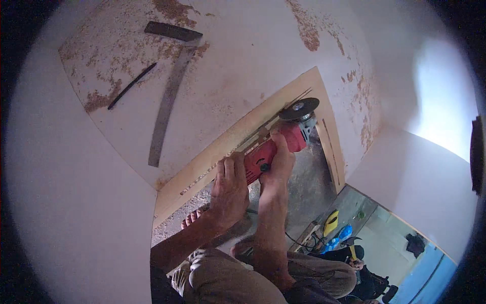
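Note:
A red angle grinder [298, 138] with a dark disc [289, 112] is held in both hands, tilted up to the right. My left hand [229, 190] is wrapped round its rear end. Farther forward, my right hand [281, 159] grips the red body behind the grey gear head, thumb on top. The disc sits over the upper corner of a light wooden frame [217, 169], which has long narrow slots cut along it. Whether the disc touches the wood, I cannot tell. My fingers partly hide the grinder's body.
On the white panel [228, 55] beyond lie a short dark strip [173, 31], a long grey strip [171, 111], a thin black rod [131, 86] and patches of brown sawdust [304, 30]. At lower right, another person's hand [357, 264] holds a hammer [353, 249], near yellow [331, 222] and blue objects [345, 232].

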Tool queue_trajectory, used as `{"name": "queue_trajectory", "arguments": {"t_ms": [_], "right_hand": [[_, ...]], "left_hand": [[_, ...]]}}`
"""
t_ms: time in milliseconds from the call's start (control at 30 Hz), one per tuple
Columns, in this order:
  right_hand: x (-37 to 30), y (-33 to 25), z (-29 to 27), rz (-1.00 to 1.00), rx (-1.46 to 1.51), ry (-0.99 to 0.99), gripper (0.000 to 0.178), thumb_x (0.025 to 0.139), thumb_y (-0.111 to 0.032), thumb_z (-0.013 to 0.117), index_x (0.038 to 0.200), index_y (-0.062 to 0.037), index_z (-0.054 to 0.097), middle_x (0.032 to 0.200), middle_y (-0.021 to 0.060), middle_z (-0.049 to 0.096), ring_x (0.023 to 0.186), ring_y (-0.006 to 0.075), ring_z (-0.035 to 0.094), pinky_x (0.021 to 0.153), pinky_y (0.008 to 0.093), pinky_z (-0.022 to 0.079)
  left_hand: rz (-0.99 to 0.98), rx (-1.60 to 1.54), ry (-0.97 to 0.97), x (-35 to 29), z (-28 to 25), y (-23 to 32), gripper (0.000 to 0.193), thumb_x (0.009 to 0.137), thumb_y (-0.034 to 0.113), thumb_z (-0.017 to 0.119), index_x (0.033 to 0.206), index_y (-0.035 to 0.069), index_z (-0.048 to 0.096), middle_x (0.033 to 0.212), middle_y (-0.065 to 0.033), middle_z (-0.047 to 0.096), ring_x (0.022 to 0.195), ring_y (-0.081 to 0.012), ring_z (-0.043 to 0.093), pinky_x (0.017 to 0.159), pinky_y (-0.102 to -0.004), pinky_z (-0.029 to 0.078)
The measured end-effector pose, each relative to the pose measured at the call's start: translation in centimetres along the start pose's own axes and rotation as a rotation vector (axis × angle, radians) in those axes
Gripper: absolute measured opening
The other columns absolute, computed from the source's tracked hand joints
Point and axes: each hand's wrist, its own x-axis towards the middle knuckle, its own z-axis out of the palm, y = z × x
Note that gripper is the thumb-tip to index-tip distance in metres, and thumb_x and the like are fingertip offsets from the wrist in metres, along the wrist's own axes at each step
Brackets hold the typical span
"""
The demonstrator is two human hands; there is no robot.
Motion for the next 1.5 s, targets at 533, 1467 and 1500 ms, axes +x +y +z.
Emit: {"name": "queue_trajectory", "arguments": {"t_ms": [533, 1467, 1500], "right_hand": [[-2.9, -2.6, -1.7, -0.093, 0.099, -0.044, 0.036, 0.083, -0.011, 0.075, 0.115, -0.0026, 0.062, 0.094, 0.0069, 0.067, 0.077, 0.0209, 0.068, 0.069, 0.0344, 0.057], [-3.2, -22.3, -16.7, -0.049, 0.114, -0.358, 0.026, 0.087, -0.021, 0.071, 0.105, -0.0058, 0.06, 0.086, 0.0089, 0.066, 0.068, 0.0194, 0.065, 0.063, 0.0341, 0.057], [-4.0, -24.2, -16.9, -0.115, 0.061, -0.327, 0.027, 0.086, -0.021, 0.072, 0.105, -0.0057, 0.061, 0.086, 0.009, 0.066, 0.068, 0.0191, 0.065, 0.064, 0.034, 0.057]], "left_hand": [[0.174, 0.135, 0.11, -1.8, 1.2, 0.9, 0.073, 0.073, -0.001, 0.067, 0.139, -0.015, 0.039, 0.12, -0.0278, 0.046, 0.117, -0.0446, 0.052, 0.101, -0.0484, 0.048], [0.679, -0.398, -0.279, -2.0, 1.5, 16.9, 0.095, 0.09, 0.027, 0.075, 0.155, -0.012, 0.019, 0.14, -0.0398, 0.049, 0.122, -0.0492, 0.06, 0.104, -0.0496, 0.049], [0.677, -0.408, -0.261, -2.0, 2.4, 18.2, 0.094, 0.089, 0.027, 0.075, 0.155, -0.012, 0.021, 0.138, -0.04, 0.051, 0.121, -0.0489, 0.06, 0.103, -0.0493, 0.05]]}}
